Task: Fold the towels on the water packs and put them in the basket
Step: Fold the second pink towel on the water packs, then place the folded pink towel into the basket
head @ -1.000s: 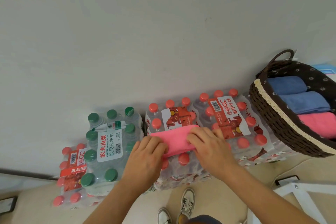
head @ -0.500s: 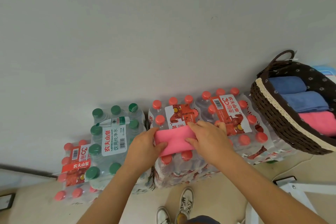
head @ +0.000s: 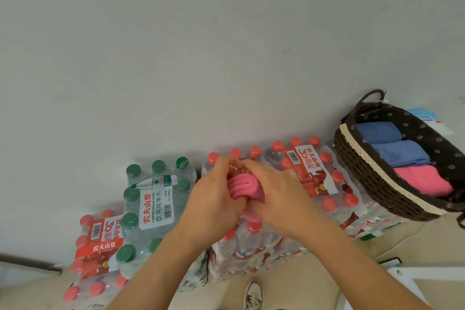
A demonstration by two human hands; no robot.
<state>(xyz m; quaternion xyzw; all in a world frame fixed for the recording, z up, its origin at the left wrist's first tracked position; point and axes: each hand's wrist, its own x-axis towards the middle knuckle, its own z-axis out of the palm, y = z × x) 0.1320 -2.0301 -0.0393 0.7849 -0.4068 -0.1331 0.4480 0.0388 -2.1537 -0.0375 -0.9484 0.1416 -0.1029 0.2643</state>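
left hand (head: 216,200), right hand (head: 278,194) both grip rolled towel (head: 245,185), basket (head: 370,178) holding blue towels (head: 400,153), pink towel (head: 421,180)

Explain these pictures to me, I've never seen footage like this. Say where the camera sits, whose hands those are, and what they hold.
There is no machine here: a person works with bare hands. Every picture comes from one wide-angle camera worn on the head, looking forward and down, which is why the arms reach in from the bottom edge. The left hand and right hand together grip a rolled-up pink towel over shrink-wrapped water packs that stand on the floor by a wall. To the right, a dark woven basket already holds two blue towels and a second pink towel. A shoe shows below.
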